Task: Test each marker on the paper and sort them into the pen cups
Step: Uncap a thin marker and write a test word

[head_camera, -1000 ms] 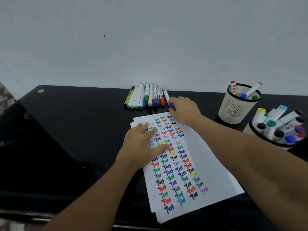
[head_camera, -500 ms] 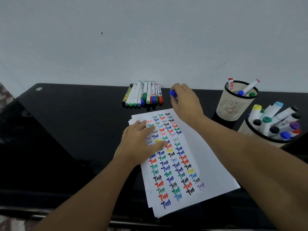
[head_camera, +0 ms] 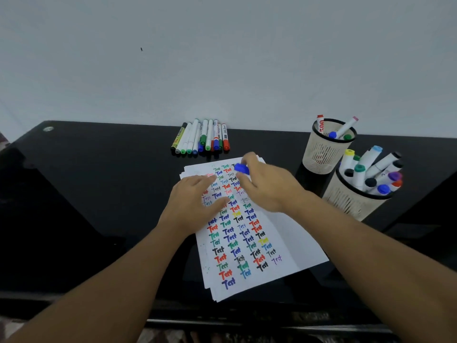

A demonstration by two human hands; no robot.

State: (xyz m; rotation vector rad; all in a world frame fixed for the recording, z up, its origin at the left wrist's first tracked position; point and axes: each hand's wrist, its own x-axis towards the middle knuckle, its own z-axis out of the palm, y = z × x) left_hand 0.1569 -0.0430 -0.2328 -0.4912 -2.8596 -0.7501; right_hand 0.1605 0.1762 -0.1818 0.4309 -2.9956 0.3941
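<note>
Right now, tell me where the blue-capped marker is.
The blue-capped marker is in the right hand, held over the paper's far end, just near of the marker row.

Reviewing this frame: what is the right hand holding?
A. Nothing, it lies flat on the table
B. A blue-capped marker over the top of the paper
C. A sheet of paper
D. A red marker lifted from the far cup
B: the right hand pinches a blue-capped marker above the top of the paper.

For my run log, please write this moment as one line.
left hand flat on paper | right hand holds blue-capped marker above paper | cap on | untested markers in row behind
</note>
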